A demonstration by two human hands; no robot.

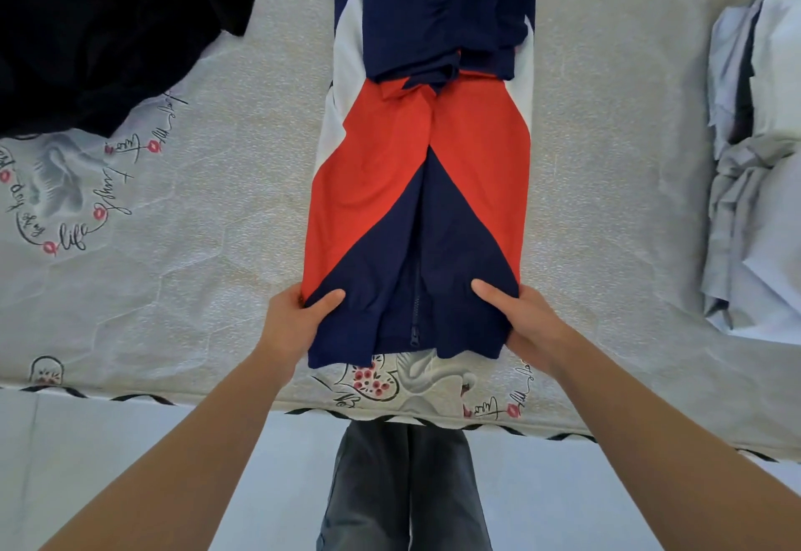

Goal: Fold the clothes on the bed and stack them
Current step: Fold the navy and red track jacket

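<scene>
Both hands pinch the near hem of the jacket [416,203], which lies long and narrow on the bed [216,247]: the left hand [294,325] holds the left corner and the right hand [526,325] the right corner, thumbs on top and the other fingers hidden below the cloth. To do this fold well, I think both corners should rise together and go straight away from the person, so the zipper [414,325] stays in the middle. Beyond the hands, the top of the jacket is cut off. Far left lies a dark garment [99,30], its kind unclear; far right, a pale pile [763,160], partly cut off.
</scene>
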